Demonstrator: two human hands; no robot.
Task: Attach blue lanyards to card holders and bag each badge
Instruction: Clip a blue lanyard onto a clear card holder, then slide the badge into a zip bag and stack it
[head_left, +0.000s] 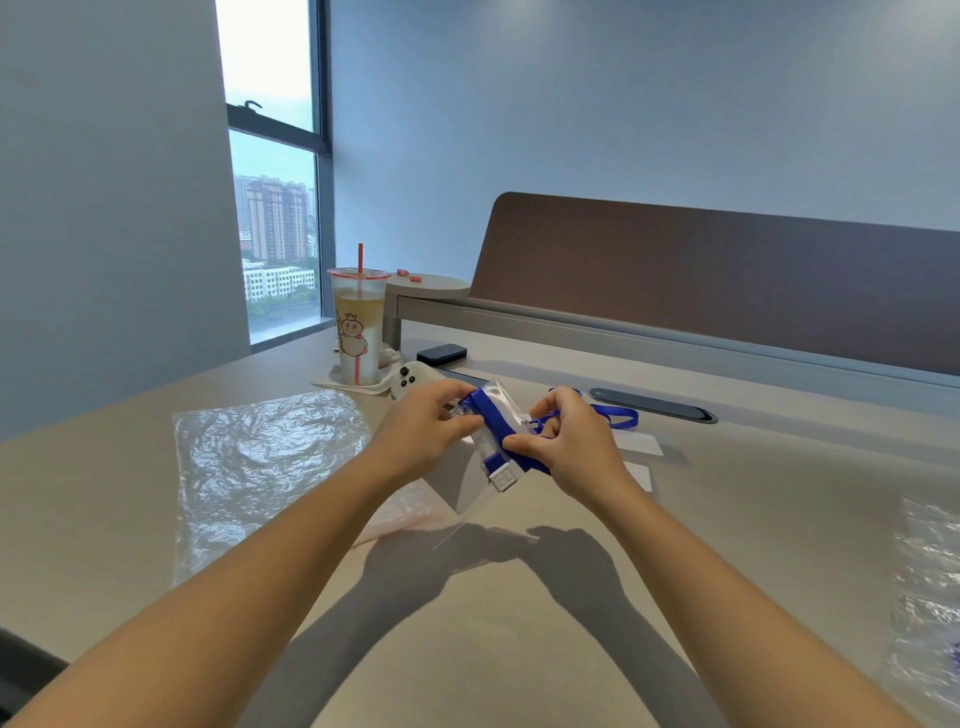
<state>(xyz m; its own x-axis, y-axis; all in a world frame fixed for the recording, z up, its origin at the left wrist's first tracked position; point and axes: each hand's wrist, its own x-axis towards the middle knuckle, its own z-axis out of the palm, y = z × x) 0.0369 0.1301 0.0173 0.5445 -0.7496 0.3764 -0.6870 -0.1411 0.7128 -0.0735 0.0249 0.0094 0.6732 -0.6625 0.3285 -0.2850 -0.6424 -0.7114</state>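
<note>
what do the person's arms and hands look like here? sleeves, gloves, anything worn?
Both forearms are bare to the frame's bottom edge: no sleeves in view. The left hand and right hand wear no gloves. No rings, watch, wristband or markings show.

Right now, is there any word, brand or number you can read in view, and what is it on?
No text reads in this view.
Drink cup: a cartoon figure print only, no legible words.
White clip on the blue lanyard: a raised mark, too small to read.
</note>
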